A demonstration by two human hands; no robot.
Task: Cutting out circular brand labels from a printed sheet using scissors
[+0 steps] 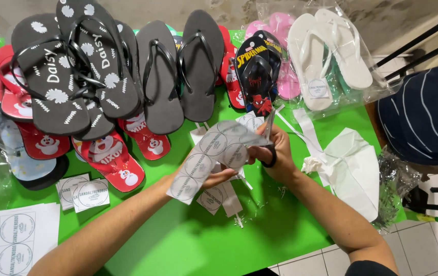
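The strip of round labels (210,153) is held over the green table (188,240), just in front of the rows of flip-flops (101,76). The left hand (218,176) grips its lower part from beneath, while the right hand (275,153) is clenched around black-handled scissors (269,148), whose blades meet the strip's upper edge. Cut label squares (83,193) lie on the table to the left.

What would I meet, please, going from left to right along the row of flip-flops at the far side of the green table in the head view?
Black flip-flops with white flower print → plain black rubber flip-flops → small black flip-flops with red and blue superhero print → white flip-flops in a clear plastic bag.
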